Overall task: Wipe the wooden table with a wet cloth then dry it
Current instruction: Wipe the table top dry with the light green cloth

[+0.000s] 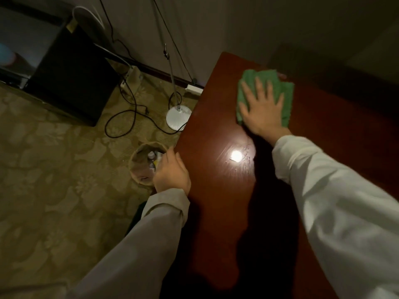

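A dark red wooden table point(216, 130) fills the right half of the view, glossy, with a bright light reflection and small wet marks near its middle. A green cloth point(282, 93) lies flat on the far part of the tabletop. My right hand point(262, 108) presses on it with fingers spread straight. My left hand point(172, 171) rests at the table's left edge, its fingers curled over that edge.
A woven waste basket point(140, 165) with rubbish stands on the patterned carpet beside the table's left edge. A floor lamp's round base point(178, 117), black cables and a power strip point(194, 89) lie near the wall. A black cabinet point(73, 76) stands at the far left.
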`<state>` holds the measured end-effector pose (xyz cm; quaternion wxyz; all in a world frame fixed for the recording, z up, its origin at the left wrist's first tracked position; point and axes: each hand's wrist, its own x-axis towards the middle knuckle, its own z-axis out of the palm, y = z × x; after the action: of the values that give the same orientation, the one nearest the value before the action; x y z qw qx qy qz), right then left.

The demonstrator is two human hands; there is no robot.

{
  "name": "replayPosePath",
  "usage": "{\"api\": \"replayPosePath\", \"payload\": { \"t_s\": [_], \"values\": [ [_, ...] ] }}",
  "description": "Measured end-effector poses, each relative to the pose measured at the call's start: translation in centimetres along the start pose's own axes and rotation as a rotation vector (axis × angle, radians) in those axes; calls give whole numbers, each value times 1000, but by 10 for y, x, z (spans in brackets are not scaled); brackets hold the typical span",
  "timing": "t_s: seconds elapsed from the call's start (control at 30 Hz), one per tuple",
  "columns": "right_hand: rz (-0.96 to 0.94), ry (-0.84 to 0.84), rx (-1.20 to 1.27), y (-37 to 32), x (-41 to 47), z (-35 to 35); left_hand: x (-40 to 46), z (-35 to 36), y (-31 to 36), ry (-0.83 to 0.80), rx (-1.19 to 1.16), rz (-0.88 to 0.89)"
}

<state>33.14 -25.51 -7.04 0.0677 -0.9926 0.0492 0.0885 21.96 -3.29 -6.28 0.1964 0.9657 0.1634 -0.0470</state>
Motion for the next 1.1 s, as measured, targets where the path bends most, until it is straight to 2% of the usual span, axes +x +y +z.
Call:
{"api": "replayPosePath", "payload": {
  "t_s": [0.07, 0.13, 0.2, 0.33, 0.4, 0.47, 0.6, 0.67, 0.73, 0.93, 1.03, 1.1],
  "values": [
    [135, 2, 46, 1, 5, -2, 0, -1, -2, 8, 42, 4],
    [152, 7, 30, -21, -2, 3, 1, -2, -2, -13, 67, 1],
    [0, -2, -36, -55, -21, 12, 0, -3, -1, -36, 58, -7],
    [-482, -14, -75, -102, -76, 32, 2, -1, -1, -73, 68, -25],
    [-544, -13, -76, -85, -80, 32, 3, 0, -3, -95, 64, -34],
    [-377, 3, -45, -45, -67, 26, 3, 0, -3, -103, 48, -34],
    [184, 31, 40, 52, -42, 3, 4, 2, -3, -113, 10, -25],
    [317, 17, 75, 66, -41, -1, 6, 4, -4, -115, -5, -23],
    [333, 17, 49, 45, -49, 3, 6, 4, -5, -114, -9, -20],
    [-236, -14, -68, -61, -149, 38, 7, 4, -6, -90, 12, 22],
    [-458, -69, -79, -52, -185, 43, 7, 3, -5, -59, 13, 44],
    [-456, -69, -83, -24, -179, 40, 7, 4, -6, -48, 10, 52]
  ]
}}
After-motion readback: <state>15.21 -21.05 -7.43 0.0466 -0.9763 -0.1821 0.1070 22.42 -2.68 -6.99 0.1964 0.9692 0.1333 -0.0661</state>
